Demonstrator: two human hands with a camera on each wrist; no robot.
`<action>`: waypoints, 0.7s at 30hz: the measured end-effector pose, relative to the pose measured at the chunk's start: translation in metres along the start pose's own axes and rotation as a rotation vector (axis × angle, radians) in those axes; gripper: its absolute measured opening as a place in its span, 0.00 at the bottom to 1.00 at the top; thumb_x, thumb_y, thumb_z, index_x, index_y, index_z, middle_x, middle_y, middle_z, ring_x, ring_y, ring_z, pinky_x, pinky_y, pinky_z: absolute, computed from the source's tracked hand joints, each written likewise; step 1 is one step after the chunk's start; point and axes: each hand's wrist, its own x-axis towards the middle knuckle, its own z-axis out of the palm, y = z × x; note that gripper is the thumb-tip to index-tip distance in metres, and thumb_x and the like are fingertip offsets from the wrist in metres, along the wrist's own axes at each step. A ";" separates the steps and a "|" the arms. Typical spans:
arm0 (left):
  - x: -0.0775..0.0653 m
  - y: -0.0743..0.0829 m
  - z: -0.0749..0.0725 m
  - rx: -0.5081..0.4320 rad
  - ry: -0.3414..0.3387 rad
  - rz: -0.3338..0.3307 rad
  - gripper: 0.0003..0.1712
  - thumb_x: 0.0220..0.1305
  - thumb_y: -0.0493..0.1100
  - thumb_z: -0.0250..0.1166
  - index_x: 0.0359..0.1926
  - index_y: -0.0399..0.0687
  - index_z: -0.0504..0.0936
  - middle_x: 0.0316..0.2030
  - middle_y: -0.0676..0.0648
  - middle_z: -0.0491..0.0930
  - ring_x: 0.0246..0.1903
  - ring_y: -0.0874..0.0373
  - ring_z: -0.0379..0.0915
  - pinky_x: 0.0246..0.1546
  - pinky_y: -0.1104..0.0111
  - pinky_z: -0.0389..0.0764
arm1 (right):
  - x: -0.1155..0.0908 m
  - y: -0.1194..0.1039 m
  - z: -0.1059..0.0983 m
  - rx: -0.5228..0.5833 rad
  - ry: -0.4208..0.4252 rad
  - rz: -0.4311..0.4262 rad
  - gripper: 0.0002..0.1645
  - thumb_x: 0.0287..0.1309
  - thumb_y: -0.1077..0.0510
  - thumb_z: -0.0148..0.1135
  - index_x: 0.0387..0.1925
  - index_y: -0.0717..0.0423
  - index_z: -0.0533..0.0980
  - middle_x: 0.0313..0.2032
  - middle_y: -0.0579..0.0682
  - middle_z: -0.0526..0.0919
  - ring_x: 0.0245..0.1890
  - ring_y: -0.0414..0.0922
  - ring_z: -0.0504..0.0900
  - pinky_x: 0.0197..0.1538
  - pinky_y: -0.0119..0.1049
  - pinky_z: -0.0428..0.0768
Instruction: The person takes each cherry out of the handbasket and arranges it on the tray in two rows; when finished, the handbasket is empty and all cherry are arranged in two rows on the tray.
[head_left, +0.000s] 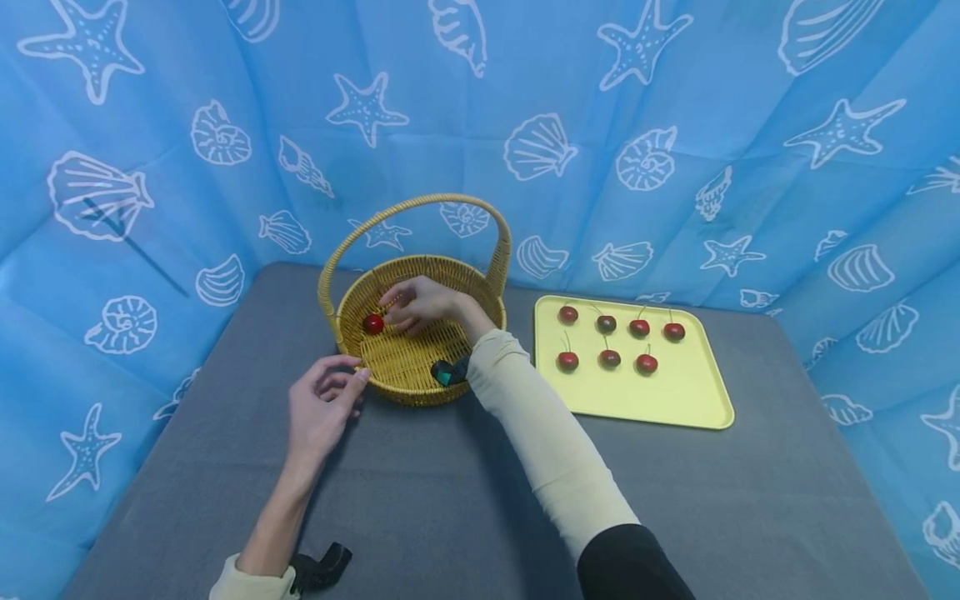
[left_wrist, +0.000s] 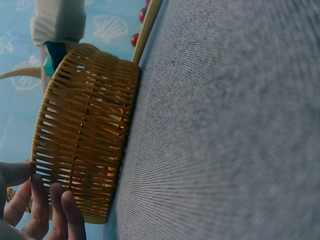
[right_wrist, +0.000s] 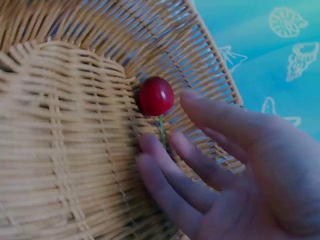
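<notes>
A woven basket (head_left: 390, 388) with a tall arched handle stands on the grey table. My left hand (head_left: 324, 406) pinches its near left rim, thumb on top and fingertips against the outer weave, as the left wrist view shows. Inside the basket, a red cherry (right_wrist: 156, 96) with a green stem lies by the left wall. My right hand (right_wrist: 225, 165) reaches in beside it, fingers spread and loosely bent. Its fingertips are close to the stem, and a gap shows between the thumb side and the other fingers.
To the right of the basket lies a yellow tray (head_left: 675, 396) with several dark red cherries (head_left: 609, 359) in two rows. A blue curtain (head_left: 465, 108) with white shells and starfish hangs behind the grey table (head_left: 450, 517).
</notes>
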 end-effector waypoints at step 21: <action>0.000 0.001 -0.001 -0.018 -0.010 -0.003 0.14 0.74 0.46 0.73 0.55 0.47 0.86 0.35 0.39 0.89 0.29 0.55 0.86 0.27 0.64 0.91 | 0.002 -0.006 0.011 -0.144 -0.088 -0.017 0.31 0.73 0.61 0.70 0.74 0.53 0.75 0.76 0.54 0.77 0.74 0.50 0.77 0.76 0.42 0.80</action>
